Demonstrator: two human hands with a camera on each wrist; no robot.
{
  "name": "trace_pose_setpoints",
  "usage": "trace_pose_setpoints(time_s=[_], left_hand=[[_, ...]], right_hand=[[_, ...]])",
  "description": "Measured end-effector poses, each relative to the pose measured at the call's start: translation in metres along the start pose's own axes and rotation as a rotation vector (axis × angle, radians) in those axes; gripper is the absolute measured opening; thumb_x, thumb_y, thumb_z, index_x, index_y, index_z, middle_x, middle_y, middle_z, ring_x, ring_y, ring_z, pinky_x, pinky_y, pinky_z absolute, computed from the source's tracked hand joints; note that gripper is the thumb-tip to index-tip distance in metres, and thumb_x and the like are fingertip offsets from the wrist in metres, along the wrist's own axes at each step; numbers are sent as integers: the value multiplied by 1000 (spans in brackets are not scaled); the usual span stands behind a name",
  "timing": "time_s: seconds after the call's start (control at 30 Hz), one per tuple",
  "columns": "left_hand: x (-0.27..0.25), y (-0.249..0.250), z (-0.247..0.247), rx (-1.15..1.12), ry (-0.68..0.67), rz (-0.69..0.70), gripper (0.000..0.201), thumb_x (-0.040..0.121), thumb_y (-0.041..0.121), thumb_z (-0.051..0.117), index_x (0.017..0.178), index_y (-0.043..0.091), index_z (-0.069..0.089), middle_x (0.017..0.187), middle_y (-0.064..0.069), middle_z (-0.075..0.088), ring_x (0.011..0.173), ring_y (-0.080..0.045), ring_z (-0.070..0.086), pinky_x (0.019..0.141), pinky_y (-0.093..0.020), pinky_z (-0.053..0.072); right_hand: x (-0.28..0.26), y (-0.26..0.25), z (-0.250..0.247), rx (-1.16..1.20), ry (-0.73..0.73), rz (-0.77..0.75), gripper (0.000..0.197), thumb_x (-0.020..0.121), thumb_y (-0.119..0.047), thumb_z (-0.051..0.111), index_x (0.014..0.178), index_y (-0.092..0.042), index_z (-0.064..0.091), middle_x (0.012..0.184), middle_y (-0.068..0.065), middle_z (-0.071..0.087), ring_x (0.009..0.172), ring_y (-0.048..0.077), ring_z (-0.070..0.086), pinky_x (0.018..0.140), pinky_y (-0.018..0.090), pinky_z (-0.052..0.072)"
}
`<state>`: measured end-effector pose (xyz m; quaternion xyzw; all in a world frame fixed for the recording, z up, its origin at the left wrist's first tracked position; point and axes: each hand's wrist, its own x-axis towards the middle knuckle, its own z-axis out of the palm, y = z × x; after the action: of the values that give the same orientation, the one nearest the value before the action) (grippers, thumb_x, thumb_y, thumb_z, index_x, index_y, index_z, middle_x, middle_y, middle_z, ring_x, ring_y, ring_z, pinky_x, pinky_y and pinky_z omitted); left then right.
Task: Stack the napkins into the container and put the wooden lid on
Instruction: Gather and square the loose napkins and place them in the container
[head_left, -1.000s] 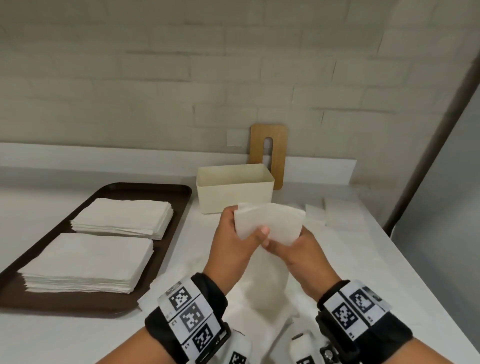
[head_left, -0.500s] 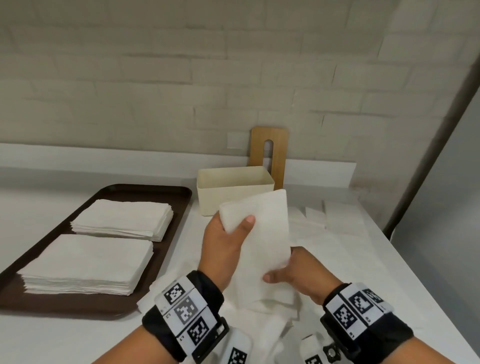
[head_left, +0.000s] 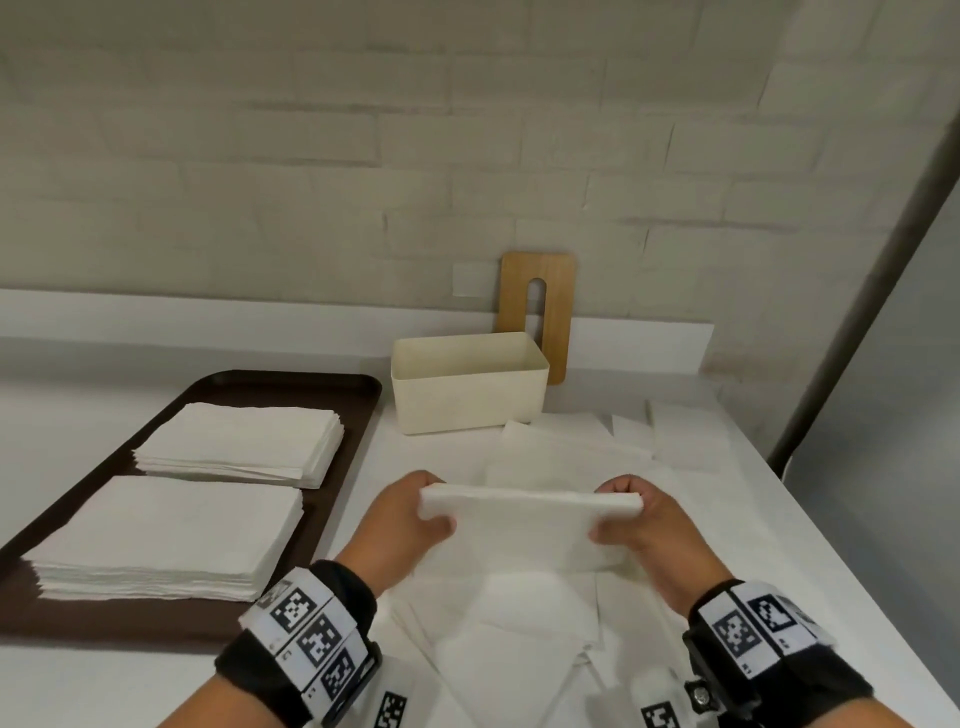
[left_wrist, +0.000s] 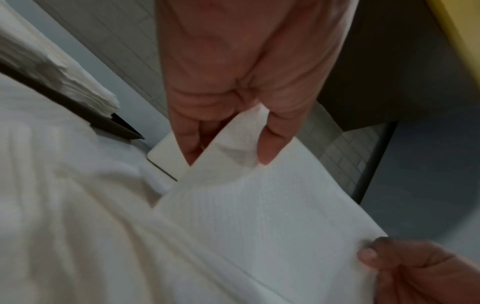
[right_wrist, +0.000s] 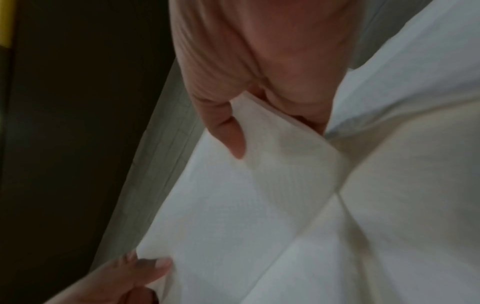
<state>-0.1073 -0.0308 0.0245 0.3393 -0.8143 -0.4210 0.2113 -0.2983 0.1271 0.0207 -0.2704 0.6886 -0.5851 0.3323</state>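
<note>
While a folded white paper napkin (head_left: 530, 525) is pinched at both ends by left hand (head_left: 410, 519) and right hand (head_left: 641, 525), fingertips behind it are hidden.

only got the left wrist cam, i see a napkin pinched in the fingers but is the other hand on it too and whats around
Observer: Yes. In the head view the left hand and the right hand each pinch one end of the folded napkin, held level above the counter.
Operator: is the container ready for it
Observer: The cream container stands open beyond the hands, and no napkins show above its rim; its floor is hidden.
Operator: wheres the lid
Observer: The wooden lid leans upright against the wall behind the container.
Operator: more napkins anywhere
Observer: Two stacks sit on the brown tray left of the hands.
</note>
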Motion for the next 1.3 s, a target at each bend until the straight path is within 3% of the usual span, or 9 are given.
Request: trace_pose_setpoints(time_s=[0.23, 0.4, 0.53, 0.67, 0.8, 0.9, 1.0, 1.1, 1.3], left_hand=[[7, -5, -3, 4, -4, -70, 30, 78, 5, 69, 84, 26, 48, 83, 9, 54, 74, -2, 51, 60, -14, 38], [13, -5, -10, -108, 13, -110, 33, 80, 7, 69, 86, 30, 46, 88, 10, 59, 79, 0, 57, 59, -12, 43], [39, 13, -29, -293, 161, -85, 45, 76, 3, 73, 88, 33, 41, 93, 5, 64, 79, -5, 63, 57, -17, 49], [85, 42, -57, -365, 346, 23, 46, 74, -3, 73, 92, 21, 38, 78, 0, 58, 66, -12, 57, 50, -17, 48], [147, 54, -80, -199, 459, 81, 38, 74, 2, 74, 70, 24, 43, 71, -2, 52, 67, -21, 53, 61, -28, 51], [186, 51, -83, -10, 499, 72, 13, 80, 6, 68, 81, 18, 63, 78, 2, 55, 82, -23, 56, 65, -22, 43], [219, 32, -74, 198, 436, -37, 29, 86, 6, 60, 114, 10, 64, 111, -7, 61, 109, -23, 57, 82, -21, 39], [229, 14, -62, 326, 268, -147, 39, 89, 3, 53, 126, 11, 56, 132, -9, 54, 120, -24, 51, 94, -24, 39], [245, -5, -48, 605, 92, -252, 39, 90, 8, 45, 127, 17, 53, 135, -5, 50, 123, -25, 49, 103, -35, 39]], right_hand=[[6, -6, 4, -105, 71, -30, 17, 53, -9, 59, 58, -20, 48, 63, 2, 49, 60, 19, 42, 57, 29, 32], [13, -12, -1, -415, 9, -7, 23, 73, 6, 64, 71, -14, 52, 75, 8, 58, 67, 22, 55, 60, 34, 46], [39, -57, -11, -426, 115, -138, 25, 72, 0, 75, 80, -11, 53, 83, 11, 66, 74, 30, 64, 69, 43, 54], [82, -112, -10, -320, 232, -301, 42, 69, 2, 76, 70, -20, 40, 67, 7, 53, 65, 25, 56, 70, 50, 53], [137, -151, 2, -349, 281, -462, 43, 70, 2, 73, 64, -21, 38, 65, 2, 49, 70, 24, 54, 70, 45, 52], [183, -159, 17, -427, 299, -527, 39, 73, 6, 65, 58, -23, 43, 64, -7, 50, 75, 21, 54, 68, 29, 45], [225, -144, 35, -576, 263, -483, 29, 81, 5, 53, 65, -18, 60, 77, -7, 63, 83, 17, 56, 63, 12, 38], [245, -118, 46, -664, 192, -452, 26, 85, 6, 48, 93, -5, 70, 109, 7, 69, 103, 21, 61, 74, 6, 32], [271, -85, 57, -899, 55, -354, 33, 86, 4, 43, 102, -10, 69, 117, 5, 66, 110, 22, 60, 98, 28, 44]])
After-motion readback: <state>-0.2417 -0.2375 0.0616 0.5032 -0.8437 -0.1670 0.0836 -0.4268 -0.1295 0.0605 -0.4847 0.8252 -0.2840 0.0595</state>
